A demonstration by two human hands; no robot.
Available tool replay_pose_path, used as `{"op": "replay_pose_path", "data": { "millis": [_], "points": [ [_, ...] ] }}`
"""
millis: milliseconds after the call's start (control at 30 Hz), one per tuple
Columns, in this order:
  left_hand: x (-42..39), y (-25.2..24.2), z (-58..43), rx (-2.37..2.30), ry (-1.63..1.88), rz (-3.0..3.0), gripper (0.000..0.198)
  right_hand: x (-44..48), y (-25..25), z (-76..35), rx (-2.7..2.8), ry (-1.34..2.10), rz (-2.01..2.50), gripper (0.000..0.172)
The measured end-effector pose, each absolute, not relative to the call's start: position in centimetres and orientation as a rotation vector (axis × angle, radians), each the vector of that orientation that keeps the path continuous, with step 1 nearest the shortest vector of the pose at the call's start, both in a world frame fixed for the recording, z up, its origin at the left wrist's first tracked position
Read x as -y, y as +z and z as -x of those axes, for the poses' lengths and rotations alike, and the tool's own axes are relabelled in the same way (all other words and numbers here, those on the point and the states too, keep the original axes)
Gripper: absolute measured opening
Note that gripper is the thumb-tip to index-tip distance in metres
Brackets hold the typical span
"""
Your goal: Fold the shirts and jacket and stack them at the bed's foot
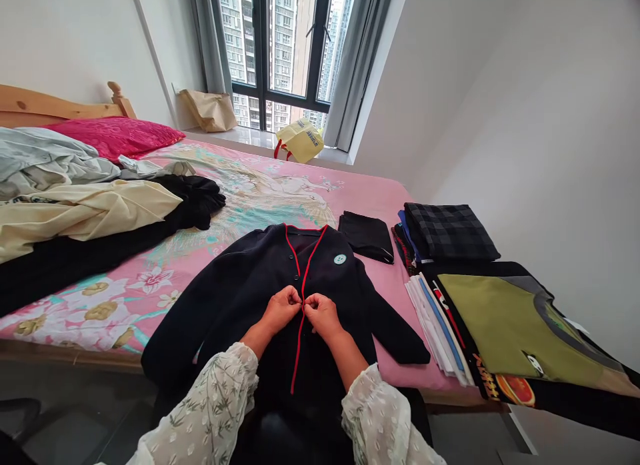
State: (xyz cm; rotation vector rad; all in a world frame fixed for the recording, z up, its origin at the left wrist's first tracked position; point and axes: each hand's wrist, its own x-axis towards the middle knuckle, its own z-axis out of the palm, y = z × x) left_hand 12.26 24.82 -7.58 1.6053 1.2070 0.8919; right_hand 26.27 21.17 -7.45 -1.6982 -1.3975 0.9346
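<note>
A dark navy cardigan (pixel 250 272) with red edging lies front up on the bed, its sleeves spread to both sides. A pale round badge (pixel 340 259) sits on its chest. My left hand (pixel 283 309) pinches the front edge at the middle of the cardigan. Close against it, my right hand (pixel 323 313) pinches the red-trimmed edge from the other side. Two dark buttons show above my fingers; whatever lies between the fingertips is hidden. The lower hem hangs toward me over the bed's front edge.
A folded black garment (pixel 367 236) lies beyond the cardigan's right shoulder. Stacked folded clothes (pixel 450 232) and a green shirt (pixel 493 325) are on the right. Loose clothes (pixel 90 208) heap on the left. A yellow bag (pixel 301 140) and paper bag (pixel 210 110) stand by the window.
</note>
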Motion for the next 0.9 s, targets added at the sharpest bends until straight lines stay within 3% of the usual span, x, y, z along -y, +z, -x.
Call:
{"op": "replay_pose_path", "data": {
  "millis": [67, 233, 567, 733, 900],
  "points": [
    [-25.0, -7.5, -12.2, -1.185, 0.878, -1.579, 0.01, -21.1, -7.0, -26.2, 1.456, 0.851, 1.701, 0.001],
    [-25.3, -6.9, -12.2, -1.194, 0.862, -1.535, 0.015, -21.0, -6.4, -26.1, 1.498, 0.826, 1.739, 0.003],
    [-23.7, -6.2, -12.8, -1.265, 0.95, -1.678, 0.02, -23.2, -5.2, -27.6, 1.387, 1.317, 1.839, 0.013],
    [-23.9, -6.6, -12.6, -1.303, 0.955, -1.66, 0.026, -23.9, -4.5, -27.2, 1.44, 1.0, 1.906, 0.033],
    [-24.9, -6.5, -12.2, -1.415, 1.017, -1.672, 0.011, -26.1, -3.7, -25.9, 1.58, 0.668, 1.889, 0.022]
  ]
}}
